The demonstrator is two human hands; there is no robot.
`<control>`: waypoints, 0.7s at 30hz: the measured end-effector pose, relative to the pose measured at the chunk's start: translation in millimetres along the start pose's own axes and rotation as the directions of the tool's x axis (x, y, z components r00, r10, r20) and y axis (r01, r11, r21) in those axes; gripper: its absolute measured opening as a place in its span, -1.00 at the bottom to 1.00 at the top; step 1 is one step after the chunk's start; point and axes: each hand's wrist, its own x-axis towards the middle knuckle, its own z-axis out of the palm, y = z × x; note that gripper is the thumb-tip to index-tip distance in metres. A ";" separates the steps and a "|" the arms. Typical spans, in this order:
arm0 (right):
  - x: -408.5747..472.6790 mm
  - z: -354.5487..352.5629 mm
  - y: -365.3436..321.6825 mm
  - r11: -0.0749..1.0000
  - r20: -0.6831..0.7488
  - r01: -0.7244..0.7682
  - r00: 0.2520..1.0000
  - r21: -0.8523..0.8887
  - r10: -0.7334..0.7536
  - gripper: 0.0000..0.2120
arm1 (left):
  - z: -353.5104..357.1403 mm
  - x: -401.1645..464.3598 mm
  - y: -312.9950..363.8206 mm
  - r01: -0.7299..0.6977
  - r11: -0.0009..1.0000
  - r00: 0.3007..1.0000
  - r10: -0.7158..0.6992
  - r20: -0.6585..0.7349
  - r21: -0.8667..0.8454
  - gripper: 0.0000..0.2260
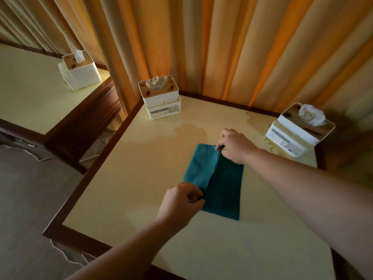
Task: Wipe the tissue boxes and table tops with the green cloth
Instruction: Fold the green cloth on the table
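Box labels [164,110] blurred — table's [141,158] near edge cropped.

Orange-tan curtains [232,47] hang in long folds across the whole back of the room, glowing warm where daylight pushes through the cloth. To the left the floor [26,188] is a dull grey-brown, cracked and flaking near its lower edge, with a thin pale cord [40,158] trailing over it. The furniture shows dark wood trim [96,168], and the light is dim and yellowish overall.
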 end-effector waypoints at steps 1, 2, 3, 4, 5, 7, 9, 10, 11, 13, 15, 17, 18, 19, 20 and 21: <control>-5.7 2.8 7.7 1.000 -0.014 -0.023 1.000 0.004 0.023 -0.78 | 8.9 1.3 2.8 -0.025 0.999 1.000 0.024 0.020 0.023 -0.88; -10.5 5.7 15.0 0.999 -0.028 -0.044 0.999 0.003 0.045 -0.78 | 17.6 2.9 5.8 -0.046 0.998 0.998 0.044 0.043 0.047 -0.89; -14.8 8.2 21.5 0.998 -0.037 -0.067 0.997 0.001 0.067 -0.79 | 26.2 4.4 9.5 -0.063 0.996 0.996 0.058 0.071 0.066 -0.90; -18.1 11.2 27.9 0.996 -0.045 -0.093 0.995 -0.004 0.093 -0.78 | 34.4 5.9 14.1 -0.072 0.994 0.993 0.064 0.101 0.077 -0.90; -21.0 14.0 33.5 0.992 -0.053 -0.124 0.991 -0.006 0.124 -0.77 | 42.6 7.1 19.1 -0.081 0.993 0.989 0.070 0.126 0.083 -0.89; -26.8 19.0 44.6 0.981 -0.068 -0.193 0.979 0.001 0.193 -0.75 | 59.5 10.2 28.1 -0.098 0.991 0.983 0.082 0.163 0.092 -0.88; -34.3 22.1 52.8 0.962 -0.067 -0.273 0.960 0.016 0.273 -0.72 | 75.0 13.0 32.3 -0.106 0.988 0.974 0.080 0.213 0.114 -0.83; -38.8 23.3 55.1 0.950 -0.046 -0.313 0.949 0.021 0.313 -0.68 | 81.0 14.0 33.1 -0.111 0.985 0.962 0.073 0.262 0.133 -0.79; -43.1 25.4 57.0 0.939 -0.016 -0.343 0.939 0.030 0.343 -0.60 | 85.8 14.7 32.4 -0.126 0.981 0.945 0.074 0.318 0.149 -0.74; -52.1 29.9 57.6 0.932 0.028 -0.359 0.933 0.058 0.358 -0.46 | 89.0 16.0 27.7 -0.176 0.970 0.912 0.097 0.399 0.167 -0.67; -60.6 36.5 54.7 0.933 0.027 -0.349 0.937 0.084 0.348 -0.47 | 83.0 17.6 22.0 -0.231 0.961 0.896 0.149 0.419 0.154 -0.67; -69.3 45.2 47.3 0.941 0.019 -0.321 0.947 0.106 0.321 -0.52 | 72.3 20.7 15.3 -0.313 0.942 0.889 0.245 0.387 0.121 -0.70; -74.2 50.3 42.3 0.946 0.014 -0.302 0.953 0.119 0.303 -0.53 | 66.5 22.8 11.5 -0.359 0.926 0.887 0.300 0.351 0.114 -0.72; -79.2 55.7 36.5 0.949 0.001 -0.284 0.958 0.137 0.287 -0.53 | 61.6 25.4 7.0 -0.403 0.908 0.884 0.351 0.309 0.119 -0.73; -84.2 61.8 31.1 0.949 -0.021 -0.268 0.961 0.164 0.275 -0.53 | 57.5 28.6 2.3 -0.439 0.889 0.879 0.393 0.271 0.134 -0.75; -89.5 67.5 25.6 0.946 -0.039 -0.259 0.962 0.193 0.271 -0.53 | 54.0 31.8 -2.3 -0.466 0.871 0.872 0.423 0.245 0.156 -0.76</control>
